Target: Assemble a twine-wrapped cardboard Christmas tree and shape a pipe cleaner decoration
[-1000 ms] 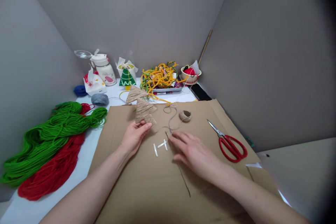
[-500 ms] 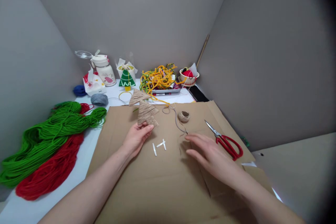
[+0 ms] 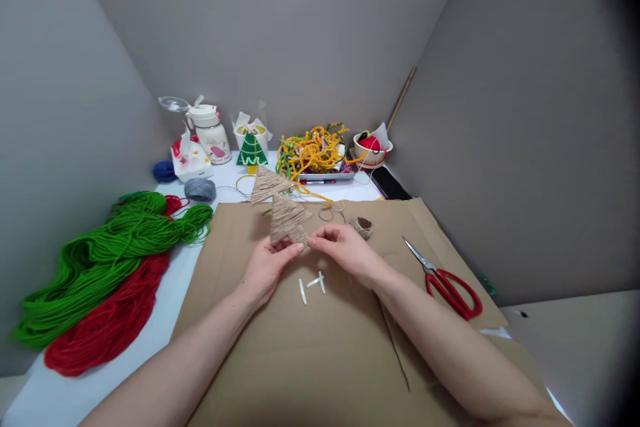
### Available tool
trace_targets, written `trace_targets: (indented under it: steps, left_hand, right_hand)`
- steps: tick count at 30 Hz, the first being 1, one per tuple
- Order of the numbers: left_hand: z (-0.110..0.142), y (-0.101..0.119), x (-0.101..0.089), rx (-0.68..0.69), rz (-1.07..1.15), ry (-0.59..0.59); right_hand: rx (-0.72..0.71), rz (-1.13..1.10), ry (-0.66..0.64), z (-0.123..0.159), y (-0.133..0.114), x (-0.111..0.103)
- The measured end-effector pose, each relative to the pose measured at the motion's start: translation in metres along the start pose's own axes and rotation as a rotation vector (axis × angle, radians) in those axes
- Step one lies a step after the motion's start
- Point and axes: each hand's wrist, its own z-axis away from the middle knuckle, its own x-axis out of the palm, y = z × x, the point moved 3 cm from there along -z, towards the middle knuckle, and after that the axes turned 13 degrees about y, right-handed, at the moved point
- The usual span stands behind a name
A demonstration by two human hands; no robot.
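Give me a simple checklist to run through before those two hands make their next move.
1. Left hand has hold of the twine-wrapped tree: ok, held at its lower edge.
2. Right hand has a grip too: cannot tell; its fingertips are at the tree's lower right corner, but what they pinch is too small to make out.
3. Scissors lie clear of the hands: ok, on the cardboard, right of the right forearm.
4. White strips all lie separate: not ok; one is apart, the other two meet.
5. Ball of twine in full view: not ok, partly hidden by the right hand.
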Motion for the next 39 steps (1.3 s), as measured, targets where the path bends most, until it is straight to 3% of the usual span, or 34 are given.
trace_targets:
  steps: [8,14,26,34,39]
  left_hand:
    - [-0.002,-0.001,-0.004,-0.247,0.010,-0.092]
    - [-0.006,0.001,-0.009,-0.319,-0.035,-0.157]
    - [-0.001,-0.001,-0.004,-0.225,-0.154,-0.052]
    - [0.002,-0.002,-0.003,-0.230,-0.164,-0.113]
    - [-0.001,-0.002,-0.004,-0.216,-0.136,-0.103]
  right_hand:
    - [0.015,-0.015,-0.086,0.001,0.006,-0.001]
    - [0.020,-0.046,-0.149,0.001,0.012,-0.003]
    - [0.064,-0.040,-0.199,-0.001,0.019,-0.005]
    - [0.047,0.003,-0.256,-0.002,0.024,-0.007]
    - [0.061,-0.131,-0.270,-0.004,0.024,-0.008]
